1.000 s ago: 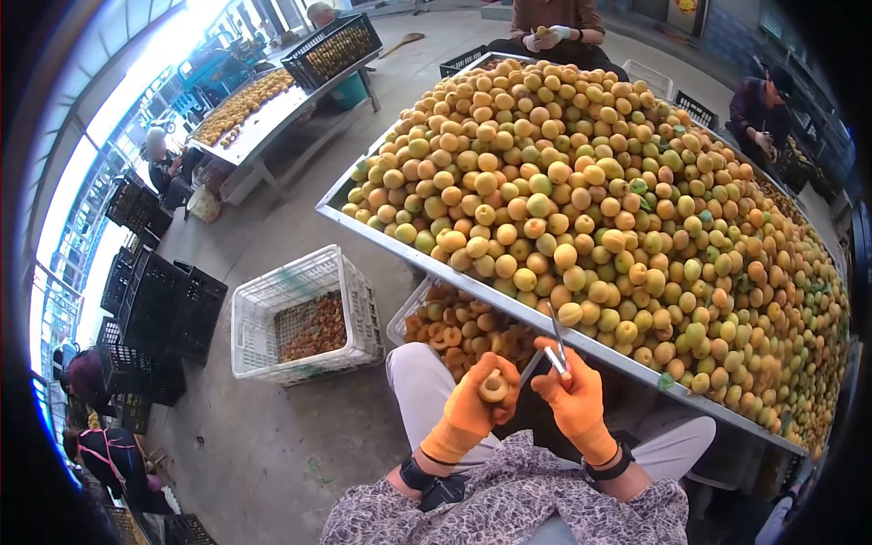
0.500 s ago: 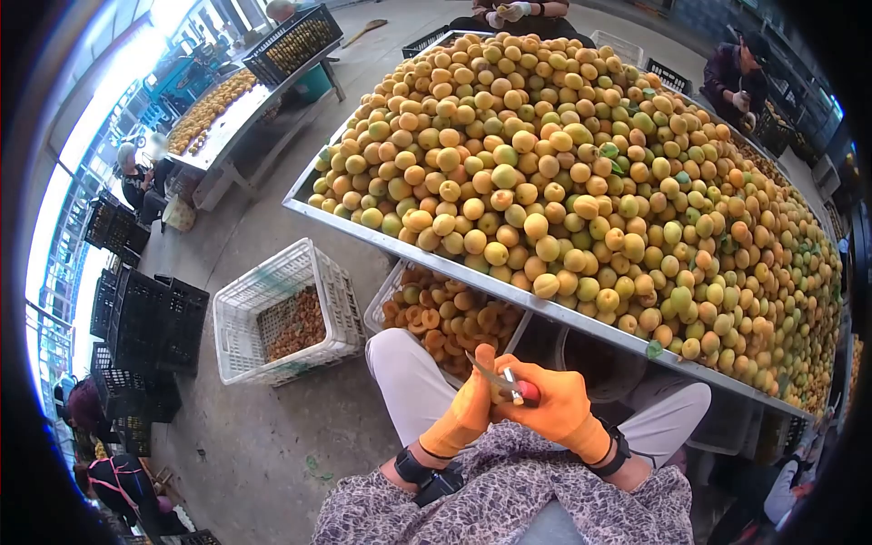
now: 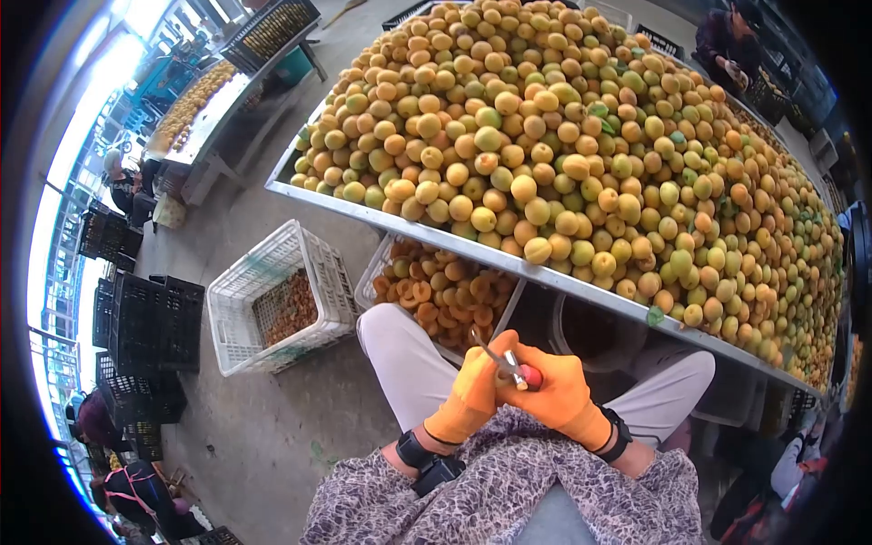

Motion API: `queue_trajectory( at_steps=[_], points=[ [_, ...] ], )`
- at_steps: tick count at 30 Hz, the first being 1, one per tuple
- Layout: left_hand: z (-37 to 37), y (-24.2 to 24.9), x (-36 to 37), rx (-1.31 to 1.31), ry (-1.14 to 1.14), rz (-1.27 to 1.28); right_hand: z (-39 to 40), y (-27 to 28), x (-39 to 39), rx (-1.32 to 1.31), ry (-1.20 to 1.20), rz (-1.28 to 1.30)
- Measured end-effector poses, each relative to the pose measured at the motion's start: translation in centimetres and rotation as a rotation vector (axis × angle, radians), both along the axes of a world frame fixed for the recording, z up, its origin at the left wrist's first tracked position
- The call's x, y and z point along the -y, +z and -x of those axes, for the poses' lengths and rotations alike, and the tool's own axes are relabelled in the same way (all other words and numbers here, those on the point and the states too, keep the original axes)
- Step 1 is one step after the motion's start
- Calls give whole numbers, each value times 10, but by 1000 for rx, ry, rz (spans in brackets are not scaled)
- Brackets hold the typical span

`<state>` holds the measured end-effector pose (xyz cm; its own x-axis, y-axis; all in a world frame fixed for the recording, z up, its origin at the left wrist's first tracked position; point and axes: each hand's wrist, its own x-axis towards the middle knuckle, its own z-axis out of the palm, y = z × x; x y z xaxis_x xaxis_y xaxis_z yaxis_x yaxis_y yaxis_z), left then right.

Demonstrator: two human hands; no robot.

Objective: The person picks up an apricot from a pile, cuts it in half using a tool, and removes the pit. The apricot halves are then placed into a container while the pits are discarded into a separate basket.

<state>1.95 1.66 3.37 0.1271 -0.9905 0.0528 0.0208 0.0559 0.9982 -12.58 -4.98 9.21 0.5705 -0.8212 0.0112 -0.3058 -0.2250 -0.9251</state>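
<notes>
Both hands wear orange gloves and meet in front of my lap. My right hand (image 3: 559, 391) is closed around a red-handled knife (image 3: 530, 377), whose thin curved metal blade points up and left over the left hand. My left hand (image 3: 466, 392) has its fingers curled in against the right one; whatever it grips is hidden by the gloves. Just beyond the hands, a white crate (image 3: 368, 277) under the table edge holds cut apricot halves (image 3: 445, 289). Above it, whole apricots (image 3: 545, 173) are heaped on a large metal-rimmed table (image 3: 409, 231).
A white basket (image 3: 342, 304) with brown apricot pits (image 3: 289, 313) inside stands on the floor at left. Black crates (image 3: 150, 322) are stacked farther left. Beneath the table is a dark round container (image 3: 595, 331). Other people work at the far right, far left and lower left.
The view has tipped downward slightly, so the table and crates sit higher. Both hands have drawn closer together, and the yellowish patch seen between them is now covered.
</notes>
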Motion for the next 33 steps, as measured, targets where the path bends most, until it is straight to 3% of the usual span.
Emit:
queue_trajectory(
  at_steps=[2,4,5,7,9,11,12,14,15,16,18,19,20,21,22,24,25,28,29,32,33],
  points=[
    [0,23,8,61,-51,-34,-2,-7,-4,106,-88,-34],
    [7,30,13,-104,-94,-156,3,-7,-3,69,-114,-112],
    [11,26,15,-654,-4,-500,5,-9,-2,6,-85,-110],
    [7,-15,3,-808,-77,-390,5,-18,-5,8,-109,-70],
    [6,-11,7,-958,-146,-254,4,-15,-2,7,-116,22],
    [9,10,9,-737,-15,-509,4,-19,-1,-28,-101,60],
    [9,25,15,-1075,1,-700,8,-2,4,30,-43,103],
    [11,13,19,-956,58,-735,7,-25,7,-97,52,217],
    [12,4,14,-680,-43,-553,5,-35,7,-170,78,355],
    [10,-10,11,-788,-99,-632,4,-39,7,-165,85,362],
    [12,-9,5,-1013,-2,-655,6,-47,10,-328,219,426],
    [11,-6,7,-964,53,-824,7,-52,12,-250,231,399],
    [10,-1,10,-909,107,-988,21,-101,9,-122,81,304],
    [10,-7,6,-742,31,-847,16,-79,12,-73,13,313],
    [2,-43,6,-848,35,-952,11,-56,16,-25,-53,322],
    [-27,-43,14,-829,45,-958,26,-60,22,-43,-114,356],
    [-38,-57,20,-704,130,-869,35,-60,22,-100,-135,364],
    [-84,-75,56,-771,242,-740,60,-65,27,-183,-219,386],
    [-114,-111,66,-813,79,-628,69,-70,29,-257,-296,413],
    [-130,-96,109,-815,219,-590,93,-67,29,-442,-513,362],
    [-130,-84,116,-787,250,-525,99,-70,29,-397,-566,360]
  ],
)
